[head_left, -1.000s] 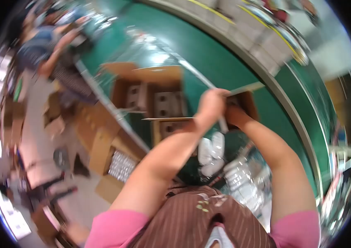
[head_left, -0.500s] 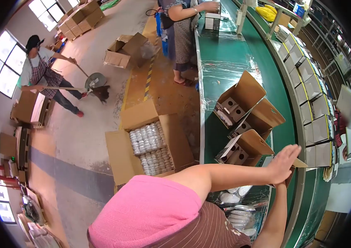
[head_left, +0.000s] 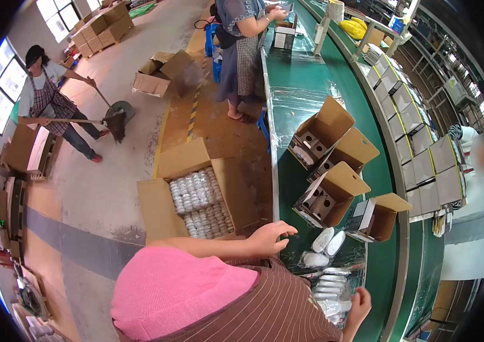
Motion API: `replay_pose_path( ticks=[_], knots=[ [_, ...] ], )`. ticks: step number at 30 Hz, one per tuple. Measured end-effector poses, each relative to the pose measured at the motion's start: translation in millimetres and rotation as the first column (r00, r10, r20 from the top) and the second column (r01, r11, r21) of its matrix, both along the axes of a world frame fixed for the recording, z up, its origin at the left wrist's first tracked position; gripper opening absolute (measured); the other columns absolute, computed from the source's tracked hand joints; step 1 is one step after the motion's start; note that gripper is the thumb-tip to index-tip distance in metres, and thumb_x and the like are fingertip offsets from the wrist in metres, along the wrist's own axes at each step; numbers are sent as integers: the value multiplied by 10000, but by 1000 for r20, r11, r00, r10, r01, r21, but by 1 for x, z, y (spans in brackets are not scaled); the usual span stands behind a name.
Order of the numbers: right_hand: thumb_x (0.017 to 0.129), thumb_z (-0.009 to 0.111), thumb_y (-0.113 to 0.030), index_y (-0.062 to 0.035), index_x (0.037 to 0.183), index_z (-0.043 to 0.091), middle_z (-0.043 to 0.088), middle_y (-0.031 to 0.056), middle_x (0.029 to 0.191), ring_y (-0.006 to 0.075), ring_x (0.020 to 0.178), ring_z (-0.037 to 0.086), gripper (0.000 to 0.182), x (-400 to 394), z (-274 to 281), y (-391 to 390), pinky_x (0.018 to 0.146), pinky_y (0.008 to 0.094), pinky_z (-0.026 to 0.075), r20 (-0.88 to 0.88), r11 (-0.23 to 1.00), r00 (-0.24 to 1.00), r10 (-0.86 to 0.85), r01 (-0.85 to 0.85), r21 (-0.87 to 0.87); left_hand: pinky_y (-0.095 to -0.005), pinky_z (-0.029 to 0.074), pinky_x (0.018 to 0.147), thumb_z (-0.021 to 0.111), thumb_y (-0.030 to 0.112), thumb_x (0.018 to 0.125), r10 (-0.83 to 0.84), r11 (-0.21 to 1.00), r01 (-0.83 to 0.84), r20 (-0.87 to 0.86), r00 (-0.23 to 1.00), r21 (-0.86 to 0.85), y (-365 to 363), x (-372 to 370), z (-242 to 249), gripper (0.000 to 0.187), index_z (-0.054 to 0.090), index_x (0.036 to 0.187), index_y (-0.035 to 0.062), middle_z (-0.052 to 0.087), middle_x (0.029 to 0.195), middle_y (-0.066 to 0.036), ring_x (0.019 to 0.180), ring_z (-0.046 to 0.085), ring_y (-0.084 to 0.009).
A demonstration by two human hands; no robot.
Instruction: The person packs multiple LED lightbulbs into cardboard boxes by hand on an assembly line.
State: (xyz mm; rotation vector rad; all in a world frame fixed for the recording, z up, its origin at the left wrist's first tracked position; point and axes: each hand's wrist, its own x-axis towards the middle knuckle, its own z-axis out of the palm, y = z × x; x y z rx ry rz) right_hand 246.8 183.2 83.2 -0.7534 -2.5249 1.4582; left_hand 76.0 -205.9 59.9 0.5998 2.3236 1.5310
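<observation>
My left hand [head_left: 270,238] hovers over the near-left edge of the green work surface, fingers apart and empty. To the lower right, my right hand [head_left: 359,306] is beside a pile of plastic-wrapped white packets [head_left: 327,288], with its fingers curved and apart; contact with the packets is unclear. Three loose white packets [head_left: 316,260] lie just above the pile. An open carton [head_left: 372,219] stands right of them. Further up, three more open cartons [head_left: 328,199] show inserts with round holes.
A large open box [head_left: 159,208] of wrapped items stands left of the bench. Grey-white cartons [head_left: 421,171] line the right rail. One person [head_left: 242,51] works at the far bench; another [head_left: 54,102] holds a broom and dustpan. Someone [head_left: 476,154] is at the right.
Both hands have left the nearest carton: my left hand moved left, my right hand down to the packets. The far worker's hands rose from a carton. The view has shifted slightly.
</observation>
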Motion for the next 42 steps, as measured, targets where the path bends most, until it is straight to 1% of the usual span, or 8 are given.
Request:
replay_pose_path(
  ticks=[3, 7, 13, 18, 22, 25, 30, 42],
  knots=[
    [913, 533, -20, 24, 1115, 615, 655, 60, 976, 102, 729, 602, 223, 57, -24, 2, 640, 230, 482, 21, 994, 995, -103, 103, -35, -360, 477, 945, 547, 121, 942, -322, 811, -93, 574, 753, 577, 13, -7, 55, 320, 579, 1245, 22, 623, 1131, -112, 1075, 595, -216],
    [929, 535, -38, 25, 1119, 607, 658, 68, 989, 98, 709, 605, 212, 77, -9, -12, 610, 225, 481, -31, 990, 990, -137, 136, -34, -345, 455, 960, 504, 238, 992, -832, 79, 137, -11, 555, 987, 37, -11, 164, 370, 574, 1222, -43, 602, 1150, -116, 1061, 587, -205],
    [938, 546, -78, 25, 1131, 614, 659, 95, 1036, 145, 798, 607, 229, 79, 16, -18, 689, 258, 491, -66, 998, 997, -25, 29, 64, -396, 489, 881, 548, 269, 967, -791, -388, 387, -518, 325, 836, 39, 39, 284, 440, 509, 1311, -2, 627, 1149, -146, 1026, 613, -299],
    [921, 558, -88, 42, 1129, 639, 665, 150, 1135, 253, 1007, 615, 259, 80, 59, -55, 849, 344, 494, 6, 986, 996, 91, -91, 140, -319, 533, 769, 652, 152, 859, -802, -222, 512, -454, 389, 830, 0, -1, 265, 493, 501, 1284, -48, 675, 1023, -168, 877, 679, -215],
    [934, 551, -104, 53, 1167, 617, 660, 151, 1134, 244, 973, 629, 289, 77, 96, -86, 827, 328, 506, 115, 960, 973, -202, 173, 219, -405, 538, 750, 577, 253, 945, -98, 134, -19, 32, 995, 991, -66, -93, 205, 557, 350, 1440, 137, 567, 1157, -130, 832, 630, -228],
    [944, 549, -121, 51, 1182, 610, 657, 150, 1131, 237, 954, 632, 300, 103, 77, -45, 813, 335, 513, 65, 943, 986, -153, 127, 306, -379, 546, 734, 445, 417, 1006, 150, 141, -636, 619, 771, 759, -149, -206, 97, 462, 513, 1295, 64, 588, 1030, -74, 759, 555, -170],
    [965, 518, -161, 14, 1227, 599, 648, 158, 1166, 263, 1001, 635, 325, 98, 83, -37, 868, 366, 501, 160, 945, 956, -245, 199, 259, -423, 562, 702, 512, 27, 838, 202, 189, -846, 823, 531, 499, -245, -272, -38, 973, -90, 1510, 390, 628, 998, -58, 704, 559, -168],
    [960, 507, -161, 18, 1244, 590, 638, 161, 1188, 268, 999, 633, 345, 91, 87, -59, 859, 359, 500, 232, 944, 949, -214, 140, 299, -450, 555, 743, 521, -29, 812, 371, 140, -924, 846, 383, 357, -259, -288, -21, 1024, -84, 1502, 424, 597, 877, -60, 738, 561, -184]
  ],
)
